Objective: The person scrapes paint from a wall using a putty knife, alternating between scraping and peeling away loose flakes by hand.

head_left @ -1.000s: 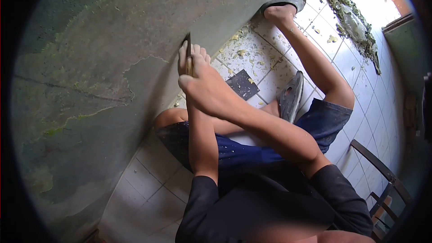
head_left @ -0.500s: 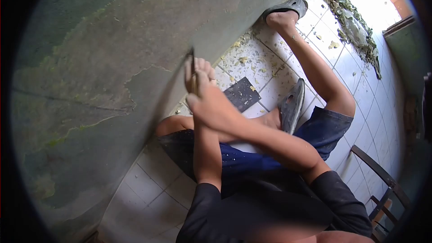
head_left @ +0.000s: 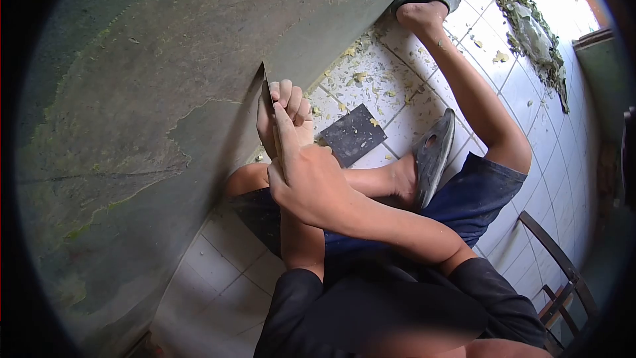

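My right hand (head_left: 315, 185) is closed round the handle of a thin-bladed scraper (head_left: 267, 83), its index finger stretched along the tool. The blade shows nearly edge-on, its tip at the surface of the patchy grey-green wall (head_left: 132, 103); whether it touches cannot be told. Just beyond, my left hand (head_left: 291, 109) has its fingers curled in and its thumb side along the blade, gripping it. The right forearm crosses over the left one. Most of the handle is hidden by my fingers. Flaked edges of old paint run across the wall to the left.
A dark rectangular plate (head_left: 354, 135) lies on the white floor tiles, among scattered paint flakes (head_left: 361, 79). My legs in clogs (head_left: 434, 159) stretch over the floor. A heap of debris with clear plastic (head_left: 530, 36) lies at upper right. A dark chair (head_left: 553, 245) stands at lower right.
The scraper's tip has shifted left along the wall, and its blade now leans left. My right hand has come slightly back towards my body, its index finger now clearly straight. The view has shifted slightly.
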A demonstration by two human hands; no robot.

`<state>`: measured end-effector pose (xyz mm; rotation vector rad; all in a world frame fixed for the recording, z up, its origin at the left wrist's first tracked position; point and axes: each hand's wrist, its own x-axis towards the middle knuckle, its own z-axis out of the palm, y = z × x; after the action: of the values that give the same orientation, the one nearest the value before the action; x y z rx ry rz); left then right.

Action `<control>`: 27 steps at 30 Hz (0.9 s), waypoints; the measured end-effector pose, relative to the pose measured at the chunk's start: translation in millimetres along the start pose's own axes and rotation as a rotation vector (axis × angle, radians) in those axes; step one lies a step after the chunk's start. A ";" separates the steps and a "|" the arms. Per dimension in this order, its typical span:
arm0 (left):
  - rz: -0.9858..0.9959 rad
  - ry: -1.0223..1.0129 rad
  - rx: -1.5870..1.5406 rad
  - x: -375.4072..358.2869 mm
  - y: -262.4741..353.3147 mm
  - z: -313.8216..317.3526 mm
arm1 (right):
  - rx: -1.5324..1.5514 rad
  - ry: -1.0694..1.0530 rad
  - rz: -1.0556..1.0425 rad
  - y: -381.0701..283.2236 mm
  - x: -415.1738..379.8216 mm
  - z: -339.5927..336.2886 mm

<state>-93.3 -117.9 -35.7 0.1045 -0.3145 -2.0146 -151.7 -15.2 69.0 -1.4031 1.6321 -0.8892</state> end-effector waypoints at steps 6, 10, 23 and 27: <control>0.002 -0.019 -0.093 0.7 1.0 -10.1 | 0.123 0.197 -0.126 8.9 5.3 23.0; 0.004 0.018 -0.119 -2.3 1.8 -15.8 | 0.118 0.126 -0.024 6.2 2.1 19.8; -0.008 0.098 -0.181 3.0 5.4 6.4 | 0.117 0.129 -0.050 -8.3 9.2 19.6; 0.000 0.173 -0.174 11.9 2.0 7.7 | 0.092 0.036 0.033 -8.1 22.1 4.5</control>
<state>-98.5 -128.0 -27.0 0.1679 -0.0292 -2.0081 -145.8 -38.3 71.5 -1.3005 1.6160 -0.9636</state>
